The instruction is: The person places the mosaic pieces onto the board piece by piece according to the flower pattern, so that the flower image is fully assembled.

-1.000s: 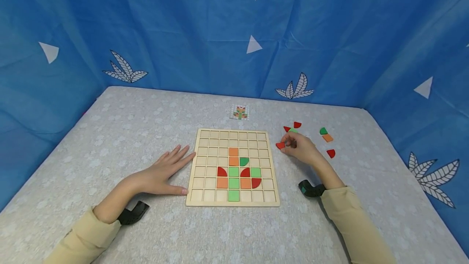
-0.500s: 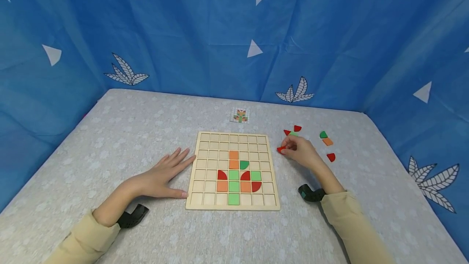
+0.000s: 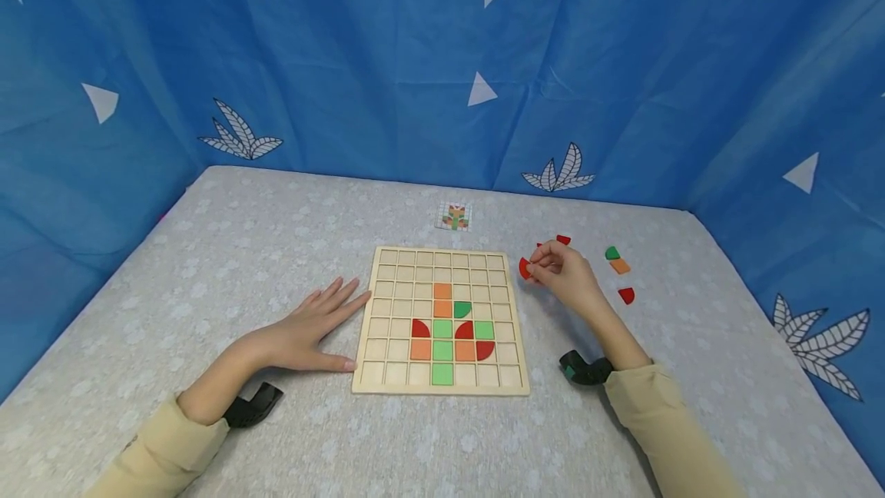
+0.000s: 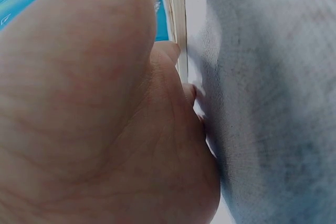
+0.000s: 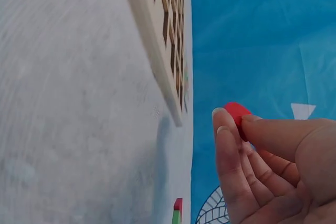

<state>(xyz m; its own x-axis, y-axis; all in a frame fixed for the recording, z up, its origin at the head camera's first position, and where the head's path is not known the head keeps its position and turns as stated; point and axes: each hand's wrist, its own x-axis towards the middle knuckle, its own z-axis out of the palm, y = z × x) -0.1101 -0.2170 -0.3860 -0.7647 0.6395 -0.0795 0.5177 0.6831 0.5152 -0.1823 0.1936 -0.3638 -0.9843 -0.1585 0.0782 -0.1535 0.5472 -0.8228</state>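
My right hand (image 3: 568, 277) pinches a red quarter-circle tile (image 3: 525, 268) between thumb and fingers, just off the right edge of the wooden grid board (image 3: 387, 383). In the right wrist view the red tile (image 5: 237, 117) shows between thumb and fingertips, raised above the tablecloth. My left hand (image 3: 304, 335) lies flat with spread fingers, its thumb and index fingertips right at the board's left edge. Green, orange and red tiles fill cells in the board's middle and lower part, among them a dark green quarter-circle (image 3: 462, 310). The left wrist view is mostly filled by the palm (image 4: 105, 129).
Behind the board lies a small pattern card (image 3: 454, 216). Loose pieces to the right include a red tile (image 3: 626, 296), an orange tile (image 3: 620, 266), a green tile (image 3: 611, 253) and another red tile (image 3: 563, 240). A blue curtain (image 3: 387, 60) hangs behind the table.
My right hand has lifted slightly, and the red quarter-circle tile has turned in its fingers to stand more upright. The left hand stays in place at the board.
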